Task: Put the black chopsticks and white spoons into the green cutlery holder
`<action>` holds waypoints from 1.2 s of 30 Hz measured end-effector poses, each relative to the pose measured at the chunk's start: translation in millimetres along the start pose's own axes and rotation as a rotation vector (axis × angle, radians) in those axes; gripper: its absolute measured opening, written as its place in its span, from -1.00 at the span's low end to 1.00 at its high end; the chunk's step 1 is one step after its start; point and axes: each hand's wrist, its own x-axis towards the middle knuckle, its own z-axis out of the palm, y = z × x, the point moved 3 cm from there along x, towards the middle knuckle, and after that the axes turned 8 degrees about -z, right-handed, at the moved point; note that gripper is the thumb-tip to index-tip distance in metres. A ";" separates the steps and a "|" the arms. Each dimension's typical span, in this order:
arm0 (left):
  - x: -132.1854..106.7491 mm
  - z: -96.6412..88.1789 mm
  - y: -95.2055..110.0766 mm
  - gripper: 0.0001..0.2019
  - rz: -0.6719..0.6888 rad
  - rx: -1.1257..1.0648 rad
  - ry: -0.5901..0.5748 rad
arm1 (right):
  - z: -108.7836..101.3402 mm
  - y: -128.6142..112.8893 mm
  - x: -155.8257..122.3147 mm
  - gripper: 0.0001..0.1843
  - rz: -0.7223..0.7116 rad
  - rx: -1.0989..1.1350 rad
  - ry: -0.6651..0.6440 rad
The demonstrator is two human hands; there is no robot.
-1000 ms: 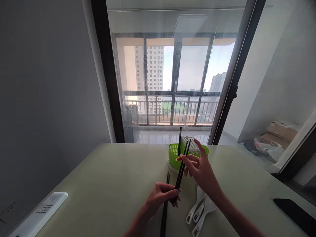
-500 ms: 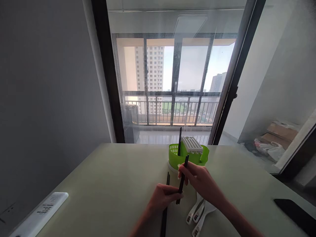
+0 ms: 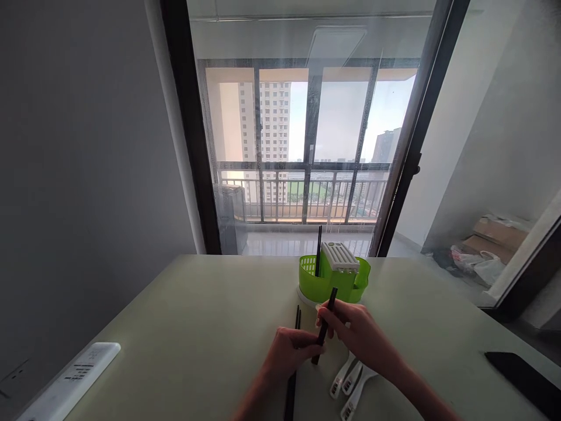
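Observation:
A pair of black chopsticks [image 3: 323, 330] is held tilted above the table, its upper ends leaning away from me. My left hand [image 3: 291, 351] pinches it near the lower end, while the fingers of my right hand [image 3: 346, 324] close around it higher up. More black chopsticks [image 3: 291, 394] lie on the table, partly hidden under my left hand. Below my right wrist rest several white utensils with labelled handles [image 3: 350, 386]; their far ends are covered by my arm. Just beyond my right hand stands a green utensil holder [image 3: 313, 286], with black chopsticks [image 3: 319, 251] upright in its left basket.
The holder has a white slotted top [image 3: 339, 257]. A long white object with printed text [image 3: 83, 374] lies at the table's left edge, and a flat black object [image 3: 523, 380] at the right. Behind the pale table [image 3: 219, 310] is a dark-framed glass door.
My right hand has moved slightly down and toward me, and the upper ends of the held chopsticks are lower. My left hand stays nearly where it was.

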 end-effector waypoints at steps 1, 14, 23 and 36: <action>0.0 0.0 -0.5 -0.69 -0.001 0.003 -0.001 | -1.1 -1.4 -0.6 -0.56 0.004 0.007 0.002; -0.2 1.7 -3.2 -0.71 -0.010 0.018 -0.022 | -45.9 -34.9 -1.6 -0.53 -0.158 -0.212 0.149; 4.3 -4.9 -4.3 -0.61 0.032 -0.151 0.099 | -112.1 -39.6 40.5 -0.54 -0.098 -0.016 0.450; 9.5 -8.2 -15.5 -0.46 0.013 -0.258 0.148 | -106.9 16.3 147.8 -0.40 -0.093 -0.403 0.303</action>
